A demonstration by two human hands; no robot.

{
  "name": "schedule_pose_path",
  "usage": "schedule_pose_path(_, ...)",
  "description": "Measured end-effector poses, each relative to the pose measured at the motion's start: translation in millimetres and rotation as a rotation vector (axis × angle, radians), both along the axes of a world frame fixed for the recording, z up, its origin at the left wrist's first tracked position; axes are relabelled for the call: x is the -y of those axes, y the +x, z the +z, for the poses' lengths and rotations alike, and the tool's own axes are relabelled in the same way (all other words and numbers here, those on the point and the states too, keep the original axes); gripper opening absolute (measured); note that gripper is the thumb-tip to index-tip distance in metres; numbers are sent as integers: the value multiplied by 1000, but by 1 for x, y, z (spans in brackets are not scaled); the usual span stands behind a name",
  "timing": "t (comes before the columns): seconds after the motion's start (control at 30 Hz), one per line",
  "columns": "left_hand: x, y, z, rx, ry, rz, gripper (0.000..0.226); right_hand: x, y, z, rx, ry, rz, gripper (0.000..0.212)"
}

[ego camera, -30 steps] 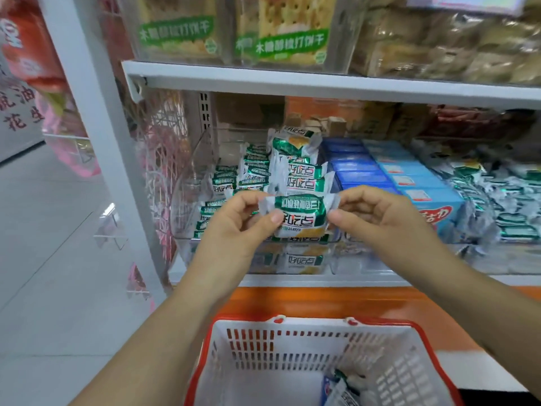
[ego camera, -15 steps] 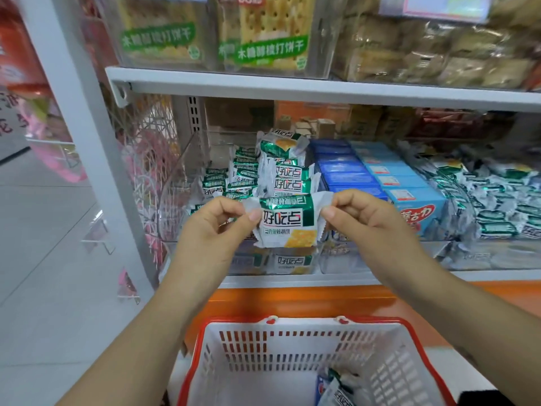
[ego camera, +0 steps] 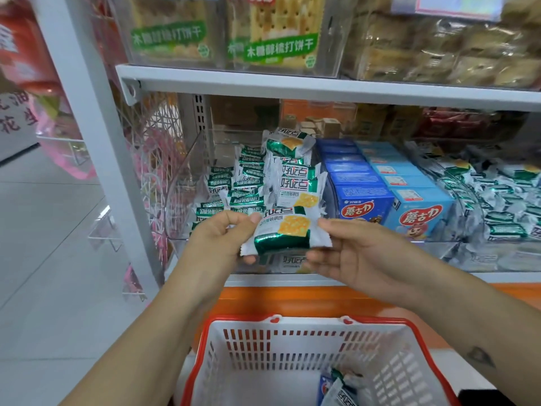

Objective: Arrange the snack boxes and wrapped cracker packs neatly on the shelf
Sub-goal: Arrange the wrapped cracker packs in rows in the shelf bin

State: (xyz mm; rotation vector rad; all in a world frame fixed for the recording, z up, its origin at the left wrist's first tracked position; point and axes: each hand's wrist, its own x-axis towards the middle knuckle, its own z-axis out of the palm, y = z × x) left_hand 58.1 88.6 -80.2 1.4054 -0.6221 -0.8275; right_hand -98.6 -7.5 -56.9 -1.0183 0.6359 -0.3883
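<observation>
Centre frame: green-and-silver foil-wrapped cracker pack [ego camera: 282, 234] held level before the white metal shelf [ego camera: 322, 279], just in front of a stack of matching packs [ego camera: 297, 183]. Left hand [ego camera: 222, 240] pinches its left crimp; right hand [ego camera: 361, 254] grips the right end, thumb above, fingers under. Blue cardboard snack boxes [ego camera: 364, 205] to the right. Red-rimmed white plastic basket [ego camera: 205, 335] at bottom.

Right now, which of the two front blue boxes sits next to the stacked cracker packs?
The darker blue box, on the left. The lighter blue box stands on its far side, away from the cracker packs.
</observation>
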Motion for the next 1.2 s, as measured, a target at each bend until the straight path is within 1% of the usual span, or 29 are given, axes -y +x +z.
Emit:
schedule_pose_path(0.07,-2,0,3,-187,-29,-75,14,0,-1,2,-13,171,-26,8)
schedule_pose_path(0.1,-3,0,4,-271,-39,-95,14,0,-1,4,-15,224,-30,7)
schedule_pose_path(0.13,-4,0,5,-340,-44,-102,21,-1,-1,5,-16,260,-36,8)
schedule_pose_path(0.17,-4,1,6,-391,-37,-102,31,-2,-2,5,-17,284,-38,14)
schedule_pose_path(0.23,-6,1,8,-440,-22,-96,48,-3,-3,6,-20,302,-33,21)
schedule_pose_path(0.27,-6,1,9,-448,-19,-97,51,-4,-2,7,-22,302,-31,21)
schedule_pose_path(0.33,-6,2,9,-443,-13,-103,50,-3,-2,8,-29,274,-26,23)
schedule_pose_path(0.37,-6,1,9,-430,-12,-110,46,-3,-2,9,-35,246,-20,23)
schedule_pose_path(0.43,-6,4,7,-349,-19,-117,34,-3,-3,8,-51,183,-14,19)
schedule_pose_path(0.47,-6,5,7,-244,-16,-113,30,-4,-3,8,-60,146,-17,16)
schedule_pose_path(0.5,-7,6,6,-89,0,-101,28,-5,-3,7,-70,100,-19,15)
schedule_pose_path(0.53,-8,8,6,80,12,-81,26,-5,-4,7,-91,8,-15,16)
schedule_pose_path(0.57,-9,9,6,227,9,-55,23,-3,-5,5,-137,-151,-11,19)
schedule_pose_path(0.6,-10,9,7,327,-8,-34,20,-2,-5,5,-205,-346,-11,21)
schedule_pose_path(0.63,-12,9,7,385,-37,-19,19,-1,-5,6,-267,-527,-23,20)
schedule_pose_path(0.67,-13,8,7,427,-77,-4,16,-1,-4,8,-299,-653,-44,18)
schedule_pose_path(0.7,-14,5,8,474,-119,13,14,0,-5,10,-304,-711,-60,16)
schedule_pose_path(0.77,-17,0,9,567,-189,43,15,-1,-5,10,-262,-725,-72,15)
schedule_pose_path(0.87,-18,-3,13,571,-271,63,16,-2,-4,7,-171,-666,-80,16)
schedule_pose_path(0.93,-17,0,12,588,-297,74,14,-2,-4,7,-115,-605,-61,21)
schedule_pose_path(1.0,-15,-1,10,639,-323,45,14,-3,-4,7,-101,-553,-17,26)
schedule_pose_path(1.1,-14,-8,6,786,-325,4,21,-5,-2,6,-104,-453,1,22)
schedule_pose_path(1.13,-13,-11,6,803,-331,-2,21,-6,-2,5,-107,-428,-3,21)
schedule_pose_path(1.2,-13,-12,5,807,-360,-3,20,-5,-1,5,-117,-422,-5,26)
